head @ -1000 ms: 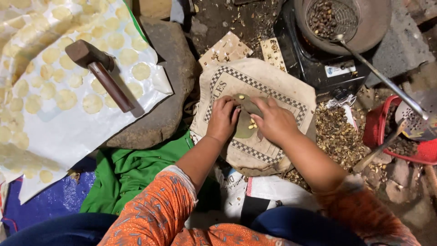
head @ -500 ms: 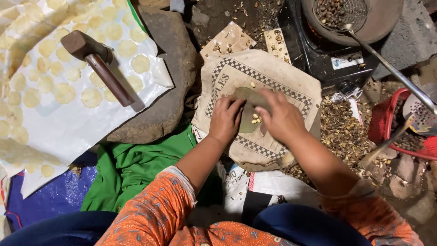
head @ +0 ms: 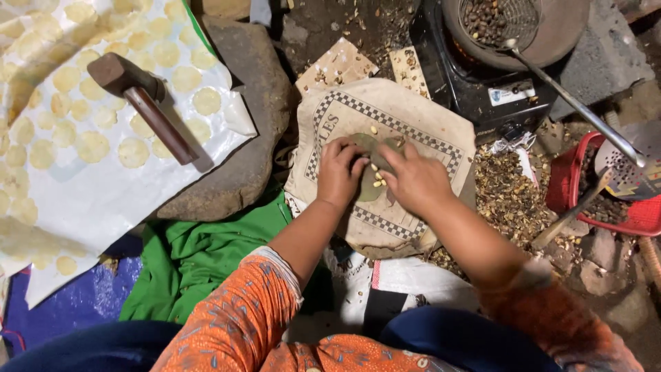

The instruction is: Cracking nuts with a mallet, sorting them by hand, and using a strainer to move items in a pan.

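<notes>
Seeds (head: 375,176), small and pale, lie on greenish stone (head: 368,189); both hands' grip apparently empty, fingers spread.

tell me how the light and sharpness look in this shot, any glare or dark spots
Head view: light is uneven, brightest on the white sheet at left, which looks washed out; the mallet casts a hard shadow on it. Left hand and right hand on the sack are evenly lit and fairly sharp. Right edge and bottom corners fall dark.

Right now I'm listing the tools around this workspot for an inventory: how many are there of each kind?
Dark wooden mallet on the white sheet: 1
Long-handled wire mesh scoop in the round pan: 1
Perforated metal skimmer over the red basket: 1
Total: 3
</notes>
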